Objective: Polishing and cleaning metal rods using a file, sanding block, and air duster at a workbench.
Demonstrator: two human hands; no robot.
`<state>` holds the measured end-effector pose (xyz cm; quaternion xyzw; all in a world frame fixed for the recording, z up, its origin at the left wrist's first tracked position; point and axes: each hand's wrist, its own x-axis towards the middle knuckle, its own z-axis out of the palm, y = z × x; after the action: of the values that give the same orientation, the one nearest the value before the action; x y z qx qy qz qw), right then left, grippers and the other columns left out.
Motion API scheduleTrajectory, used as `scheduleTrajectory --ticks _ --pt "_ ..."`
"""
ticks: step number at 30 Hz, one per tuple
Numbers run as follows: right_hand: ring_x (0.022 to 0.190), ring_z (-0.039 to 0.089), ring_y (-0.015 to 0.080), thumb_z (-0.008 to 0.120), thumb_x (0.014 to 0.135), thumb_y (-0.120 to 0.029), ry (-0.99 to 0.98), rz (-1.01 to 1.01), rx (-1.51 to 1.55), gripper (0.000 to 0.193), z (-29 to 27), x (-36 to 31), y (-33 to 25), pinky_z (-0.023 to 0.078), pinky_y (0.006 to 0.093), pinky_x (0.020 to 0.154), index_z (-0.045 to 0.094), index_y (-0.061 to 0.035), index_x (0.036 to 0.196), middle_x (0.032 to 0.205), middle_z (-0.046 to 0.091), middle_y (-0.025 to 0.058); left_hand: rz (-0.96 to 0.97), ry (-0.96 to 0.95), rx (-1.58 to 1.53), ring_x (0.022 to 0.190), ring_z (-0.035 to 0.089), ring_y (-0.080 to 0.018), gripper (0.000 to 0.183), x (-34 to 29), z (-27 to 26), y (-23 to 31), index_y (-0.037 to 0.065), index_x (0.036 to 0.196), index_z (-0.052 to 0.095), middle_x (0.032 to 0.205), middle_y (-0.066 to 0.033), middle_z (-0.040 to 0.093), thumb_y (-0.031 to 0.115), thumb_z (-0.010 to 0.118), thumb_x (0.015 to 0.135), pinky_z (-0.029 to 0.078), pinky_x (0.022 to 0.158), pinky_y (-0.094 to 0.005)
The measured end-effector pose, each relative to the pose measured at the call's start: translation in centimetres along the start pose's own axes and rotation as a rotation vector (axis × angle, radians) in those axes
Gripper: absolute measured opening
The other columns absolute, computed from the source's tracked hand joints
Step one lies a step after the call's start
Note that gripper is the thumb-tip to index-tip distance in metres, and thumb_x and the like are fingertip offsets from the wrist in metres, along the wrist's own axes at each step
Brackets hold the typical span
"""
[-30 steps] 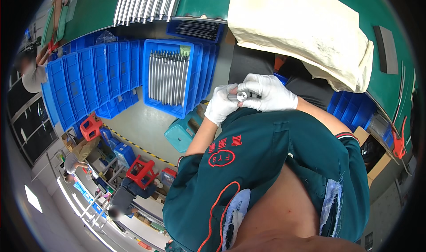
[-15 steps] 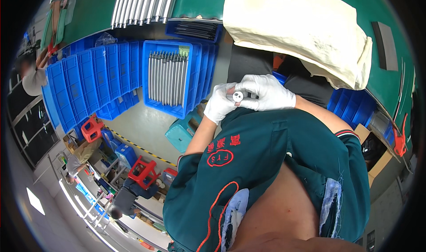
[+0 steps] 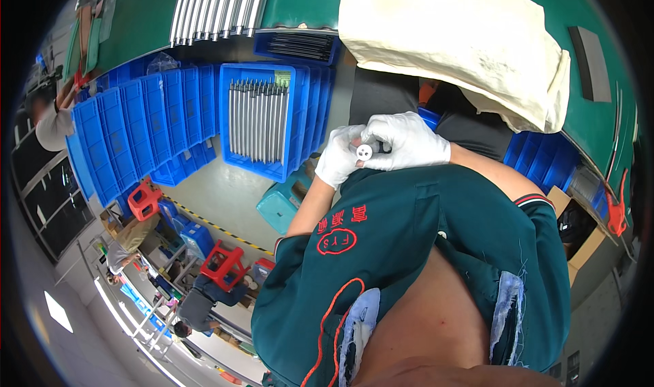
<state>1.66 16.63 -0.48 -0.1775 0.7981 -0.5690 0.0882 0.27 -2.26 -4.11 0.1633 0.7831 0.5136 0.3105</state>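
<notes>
White gloves cover both of my hands, which meet in front of my chest. Between them is a cylindrical part (image 3: 364, 152), seen nearly end-on, with a pale round face and small dark holes. My left hand (image 3: 336, 158) grips it from the left with bent fingers. From the other side my right hand (image 3: 407, 142) closes its fingers and thumb around it. The gloves and the end-on angle hide the part's length.
Left of my hands, a blue crate (image 3: 289, 125) holds several silver rods (image 3: 257, 125). More silver tubes (image 3: 221, 5) lie on the green bench (image 3: 300, 2). A cream cloth (image 3: 449, 39) drapes over the bench edge. Stacked blue crates (image 3: 143, 125) and a teal stool (image 3: 276, 210) stand leftward.
The cylindrical part has tilted slightly and its face has turned, so the holes show differently. My hands have barely moved and still hold it.
</notes>
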Motion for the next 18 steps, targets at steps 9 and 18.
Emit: scheduleTrajectory --ticks 9,18 --pt "0.063 0.059 0.0233 0.075 0.067 -0.024 -0.019 -0.143 0.004 0.024 0.08 -0.18 0.35 0.045 0.0330 0.053 0.060 -0.0110 0.081 0.071 0.058 0.0037 0.140 0.033 0.176 0.068 0.051 -0.0366 0.019 0.39 -0.18 1.13 0.004 0.071 0.054 0.067 -0.0128 0.055 0.013 0.064 0.058 0.040 0.064 -0.0422" --pt "0.064 0.059 0.0228 0.076 0.067 -0.025 -0.011 -0.186 -0.007 0.026 0.20 -0.47 0.63 0.045 0.0326 0.053 0.061 -0.0124 0.085 0.071 0.058 0.0027 0.162 -0.001 0.251 0.068 0.052 -0.0368 0.021 0.68 -0.35 1.03 0.005 0.069 0.053 0.067 -0.0128 0.056 0.012 0.067 0.054 0.040 0.062 -0.0420"
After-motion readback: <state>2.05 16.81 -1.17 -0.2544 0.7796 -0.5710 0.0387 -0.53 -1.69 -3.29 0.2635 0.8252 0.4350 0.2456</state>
